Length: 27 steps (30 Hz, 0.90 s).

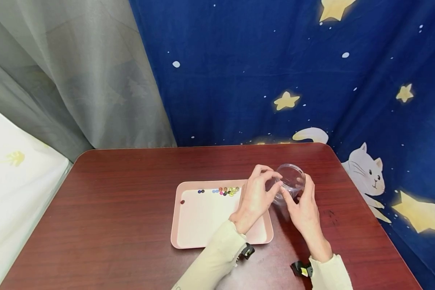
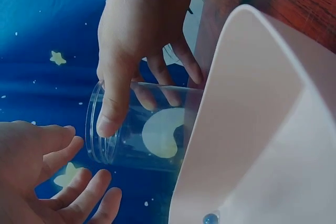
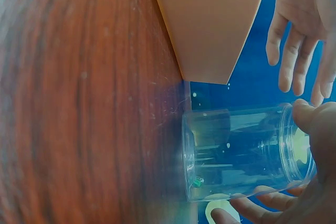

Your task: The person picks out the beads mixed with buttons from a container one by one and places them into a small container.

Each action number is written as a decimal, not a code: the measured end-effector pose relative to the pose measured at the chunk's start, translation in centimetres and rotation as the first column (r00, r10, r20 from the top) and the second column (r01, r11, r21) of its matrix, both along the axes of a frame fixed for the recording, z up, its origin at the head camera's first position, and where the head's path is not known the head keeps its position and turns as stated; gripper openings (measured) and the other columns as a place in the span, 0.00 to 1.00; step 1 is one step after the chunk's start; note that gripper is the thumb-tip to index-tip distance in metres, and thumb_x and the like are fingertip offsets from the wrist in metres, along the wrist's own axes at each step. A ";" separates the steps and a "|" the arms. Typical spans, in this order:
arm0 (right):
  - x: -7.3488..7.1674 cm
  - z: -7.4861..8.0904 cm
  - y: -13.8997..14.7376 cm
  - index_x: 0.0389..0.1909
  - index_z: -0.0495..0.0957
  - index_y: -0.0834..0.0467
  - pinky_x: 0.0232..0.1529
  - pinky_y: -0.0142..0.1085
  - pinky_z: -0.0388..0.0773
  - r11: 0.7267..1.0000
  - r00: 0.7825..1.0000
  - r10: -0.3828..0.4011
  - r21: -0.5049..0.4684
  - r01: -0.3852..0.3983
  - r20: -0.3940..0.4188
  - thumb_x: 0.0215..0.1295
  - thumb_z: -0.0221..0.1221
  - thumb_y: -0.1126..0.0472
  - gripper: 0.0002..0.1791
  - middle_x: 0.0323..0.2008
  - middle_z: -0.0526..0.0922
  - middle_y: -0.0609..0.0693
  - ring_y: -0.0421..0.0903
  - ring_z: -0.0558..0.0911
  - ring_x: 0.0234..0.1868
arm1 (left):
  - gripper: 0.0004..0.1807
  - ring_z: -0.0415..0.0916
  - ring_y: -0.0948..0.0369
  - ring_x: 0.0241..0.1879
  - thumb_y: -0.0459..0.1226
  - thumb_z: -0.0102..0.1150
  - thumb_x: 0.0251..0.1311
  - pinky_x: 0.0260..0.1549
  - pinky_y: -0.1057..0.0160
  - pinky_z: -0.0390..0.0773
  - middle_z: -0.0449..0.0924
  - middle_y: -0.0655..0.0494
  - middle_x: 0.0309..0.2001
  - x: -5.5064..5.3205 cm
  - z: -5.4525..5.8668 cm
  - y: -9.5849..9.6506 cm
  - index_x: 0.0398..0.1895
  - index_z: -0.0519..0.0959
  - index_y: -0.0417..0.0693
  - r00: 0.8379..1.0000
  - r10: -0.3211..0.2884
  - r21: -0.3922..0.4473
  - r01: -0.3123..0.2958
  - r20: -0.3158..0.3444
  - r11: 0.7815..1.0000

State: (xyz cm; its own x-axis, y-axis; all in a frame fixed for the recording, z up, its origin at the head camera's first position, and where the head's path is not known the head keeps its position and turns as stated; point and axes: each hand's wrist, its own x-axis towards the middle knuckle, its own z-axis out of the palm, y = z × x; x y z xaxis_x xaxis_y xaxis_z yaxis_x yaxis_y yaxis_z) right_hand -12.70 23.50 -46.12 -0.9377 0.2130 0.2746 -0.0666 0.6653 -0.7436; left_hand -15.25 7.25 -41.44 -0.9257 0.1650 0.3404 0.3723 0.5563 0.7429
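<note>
Standing beside the tray [image 1: 175,213], the jar [image 3: 241,153] is gripped by the right hand [image 1: 304,209]; nothing is seen in the relaxed left hand [image 1: 254,196]. Likely light but slick, it is best encircled below its rim [image 3: 286,142].

A curtained indoor spot, kind unclear: star-printed blue curtain [image 1: 232,104], grey curtain [image 1: 105,80], wood-grained table [image 1: 130,225].
</note>
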 end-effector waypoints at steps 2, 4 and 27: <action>0.0 0.0 0.0 0.80 0.50 0.55 0.52 0.55 0.79 1.000 1.000 -0.003 0.002 0.003 0.003 0.72 0.65 0.55 0.44 0.68 0.67 0.61 0.60 0.80 0.59 | 0.07 0.83 0.65 0.44 0.45 0.67 0.68 0.35 0.73 0.76 0.79 0.65 0.54 0.0 -0.1 -0.2 0.47 0.88 0.62 1.000 0.010 0.003 -0.010 -0.007 1.000; 0.0 0.0 0.0 0.80 0.50 0.54 0.52 0.55 0.79 1.000 1.000 -0.005 0.003 0.005 0.005 0.71 0.66 0.54 0.45 0.68 0.67 0.61 0.60 0.80 0.59 | 0.07 0.83 0.64 0.43 0.45 0.68 0.67 0.34 0.73 0.76 0.79 0.65 0.53 0.0 -0.1 -0.3 0.46 0.88 0.62 1.000 0.019 0.001 -0.019 -0.011 1.000; -0.1 0.0 -0.1 0.80 0.51 0.53 0.55 0.63 0.80 0.999 1.000 0.001 -0.040 -0.001 -0.002 0.70 0.67 0.55 0.45 0.69 0.65 0.62 0.63 0.78 0.59 | 0.06 0.86 0.60 0.42 0.43 0.69 0.66 0.37 0.71 0.78 0.83 0.60 0.46 -0.4 -1.1 -2.8 0.43 0.89 0.57 0.996 0.080 -0.014 -0.079 0.044 0.997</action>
